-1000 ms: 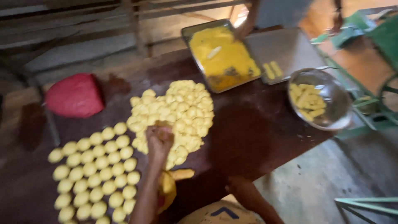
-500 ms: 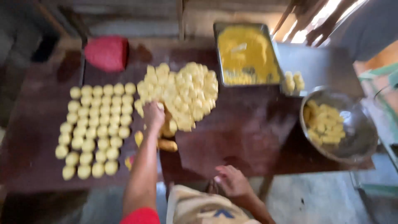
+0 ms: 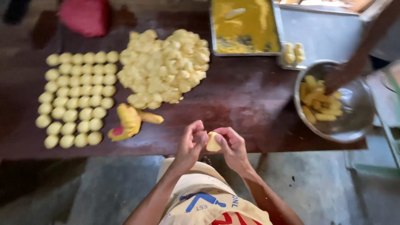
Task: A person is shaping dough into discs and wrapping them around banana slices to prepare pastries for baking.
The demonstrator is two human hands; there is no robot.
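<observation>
Dough piece point(image 3: 213, 142) sits pinched between left hand point(image 3: 191, 143) and right hand point(image 3: 233, 146).

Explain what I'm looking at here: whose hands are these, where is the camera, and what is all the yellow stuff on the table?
There is no machine. The camera sits on a person's head and looks down at their own bare hands. The left hand and right hand together pinch one pale dough piece over the near edge of the dark table. On it lie neat rows of dough balls, a loose dough heap, a yellow tool, a red bundle and a tray of yellow crumbs. Another person's hand reaches into a metal bowl of coated sticks.
</observation>
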